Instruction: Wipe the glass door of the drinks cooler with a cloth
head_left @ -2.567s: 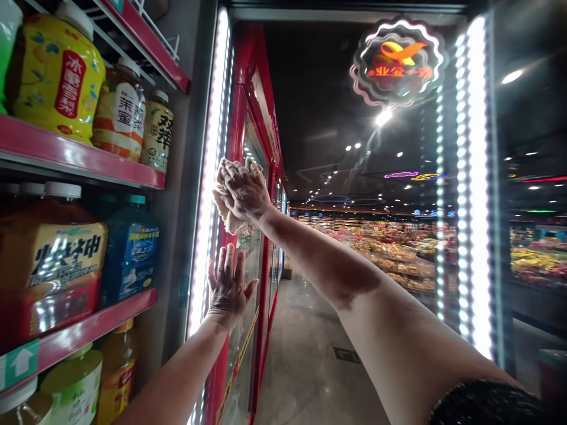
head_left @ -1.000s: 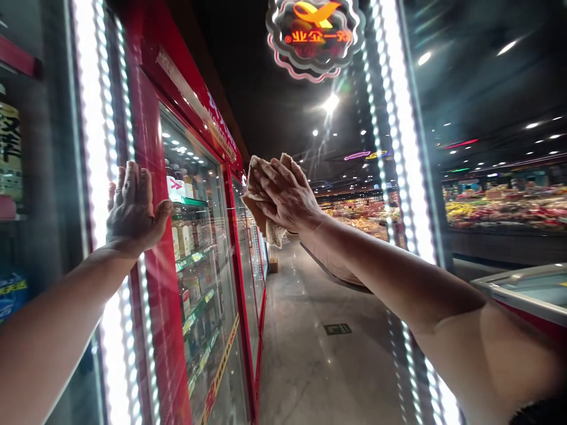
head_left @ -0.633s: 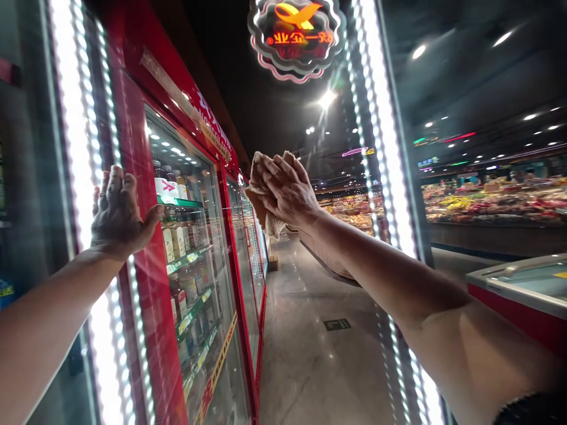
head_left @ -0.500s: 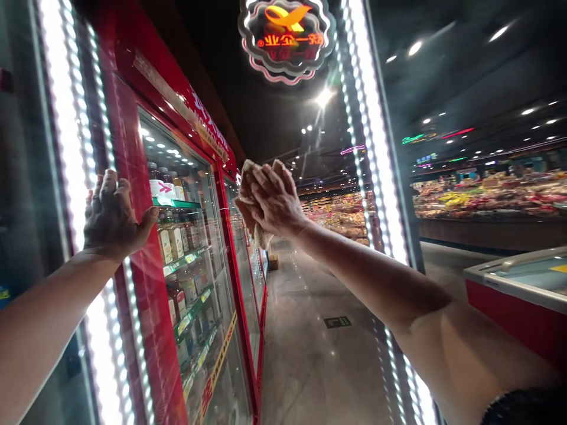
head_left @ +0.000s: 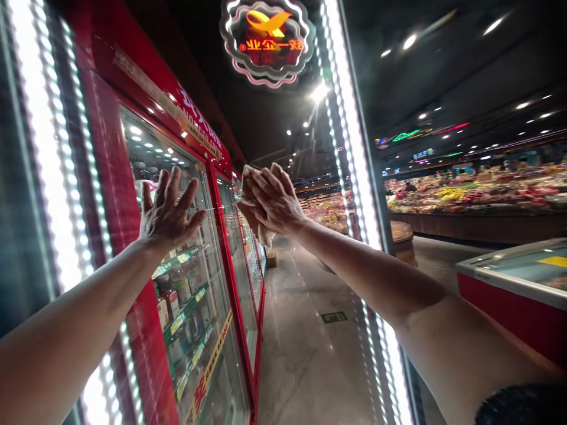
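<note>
I look through an open glass fridge door (head_left: 310, 147) edged with white LED strips. My right hand (head_left: 272, 198) presses a beige cloth (head_left: 253, 206) flat against the glass at head height, its fingers laid over the cloth. To its left my left hand (head_left: 168, 209) lies flat on the glass, open with the fingers spread and nothing held. A round neon logo (head_left: 267, 41) glows on the glass above both hands.
A row of red-framed drink fridges (head_left: 190, 277) with bottles runs along the left, seen through the glass. A shiny grey aisle floor (head_left: 305, 354) leads ahead. A red chest freezer (head_left: 514, 295) stands at right, with produce displays (head_left: 465, 195) far behind.
My left hand has moved from the lit door edge to the right and now lies spread on the glass. My right hand with the cloth has shifted a little left. The view has turned right.
</note>
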Demonstrator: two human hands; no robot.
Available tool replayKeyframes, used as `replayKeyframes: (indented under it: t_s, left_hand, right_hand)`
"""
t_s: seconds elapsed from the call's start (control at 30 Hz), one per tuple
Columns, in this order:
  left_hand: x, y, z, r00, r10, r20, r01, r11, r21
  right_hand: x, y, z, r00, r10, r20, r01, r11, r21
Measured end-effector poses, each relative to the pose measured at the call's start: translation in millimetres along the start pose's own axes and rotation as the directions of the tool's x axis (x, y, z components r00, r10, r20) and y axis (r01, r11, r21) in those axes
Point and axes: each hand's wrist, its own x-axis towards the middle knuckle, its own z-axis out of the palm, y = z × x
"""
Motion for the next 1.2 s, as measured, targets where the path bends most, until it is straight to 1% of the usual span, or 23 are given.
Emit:
replayKeyframes:
  t_s: [0.07,0.1,0.13,0.2,0.27,0.3,0.37,0.43,0.5,0.53,0.6,0.67,0.7,0.77,0.8,0.83,0.9,0.93,0.97,1.0,1.1,1.17,1.2]
  left_hand:
    - [-1,2,5.3,1.0,0.0,-0.009,0.001,1.0,0.01]
    - [-1,2,6.5,1.0,-0.001,-0.016,0.001,1.0,0.011]
    - [-2,2,7.1,1.0,0.001,-0.015,-0.001,1.0,0.008]
    - [-2,1,7.0,1.0,0.002,-0.009,-0.002,1.0,0.005]
    - [-2,2,6.7,1.0,0.0,-0.005,0.0,1.0,0.015]
    - [-2,3,6.7,1.0,-0.001,-0.004,0.001,1.0,0.022]
    - [-2,5,6.9,1.0,-0.004,-0.002,0.004,0.999,0.038]
    - [-2,7,7.2,1.0,-0.005,0.005,0.005,0.999,0.047]
    - [-2,8,7.3,1.0,-0.008,0.012,0.008,0.999,0.052]
    - [-2,8,7.4,1.0,-0.01,0.014,0.009,0.998,0.054]
    - [-1,8,7.5,0.999,-0.019,0.03,0.017,0.998,0.068]
    - [0,9,7.8,0.998,-0.033,0.048,0.028,0.995,0.092]
    - [0,9,8.0,0.998,-0.039,0.055,0.033,0.994,0.106]
    - [0,11,8.7,0.998,-0.047,0.05,0.04,0.991,0.126]
    - [0,12,9.1,0.998,-0.045,0.043,0.039,0.991,0.13]
    - [0,13,9.5,0.998,-0.041,0.037,0.036,0.991,0.132]
    - [-1,15,10.3,0.999,-0.032,0.03,0.028,0.991,0.132]
    - [-1,15,10.7,0.999,-0.03,0.025,0.027,0.991,0.131]
    - [-1,16,11.0,0.999,-0.029,0.02,0.026,0.991,0.13]
    - [-2,16,11.4,1.0,-0.027,0.016,0.025,0.991,0.129]
    - [-3,15,12.2,1.0,-0.015,0.009,0.014,0.991,0.131]
    - [-3,14,12.5,1.0,-0.007,0.013,0.005,0.991,0.136]
    - [-3,14,12.7,1.0,-0.006,0.016,0.004,0.99,0.138]
  right_hand:
    - [-8,11,-1,0.997,-0.072,0.035,0.073,0.997,-0.007]
    - [-11,19,-2,0.997,-0.073,0.039,0.073,0.997,-0.009]
    - [-13,27,-3,0.999,-0.044,0.029,0.044,0.999,-0.01]
    - [-15,43,-4,0.997,0.07,-0.023,-0.07,0.997,-0.008]
    - [-18,50,-2,0.983,0.167,-0.077,-0.167,0.986,0.006]
    - [-22,50,0,0.979,0.182,-0.087,-0.181,0.983,0.018]
    - [-32,47,3,0.99,0.131,-0.057,-0.129,0.991,0.048]
    - [-43,49,6,1.0,0.017,-0.001,-0.017,0.997,0.077]
    - [-51,62,8,0.998,-0.06,0.02,0.058,0.995,0.086]
    - [-52,73,9,0.998,-0.058,0.004,0.057,0.995,0.079]
    - [-52,99,13,0.997,0.027,-0.079,-0.023,0.998,0.05]
    - [-52,120,18,0.973,0.146,-0.181,-0.144,0.989,0.028]
    - [-53,126,22,0.955,0.196,-0.224,-0.196,0.98,0.024]
    - [-62,129,28,0.929,0.242,-0.28,-0.245,0.969,0.024]
    - [-69,128,30,0.932,0.224,-0.285,-0.227,0.974,0.023]
    - [-76,127,32,0.947,0.176,-0.269,-0.178,0.984,0.019]
    - [-89,127,32,0.98,0.033,-0.196,-0.031,0.999,0.013]
    - [-94,130,31,0.987,-0.022,-0.16,0.025,1.0,0.015]
    - [-97,135,31,0.99,-0.047,-0.136,0.05,0.999,0.018]
    - [-98,140,30,0.991,-0.037,-0.131,0.04,0.999,0.021]
    - [-99,151,34,0.98,0.084,-0.179,-0.079,0.996,0.035]
    - [-104,148,40,0.965,0.138,-0.223,-0.131,0.99,0.043]
    - [-108,145,43,0.962,0.137,-0.235,-0.13,0.991,0.042]
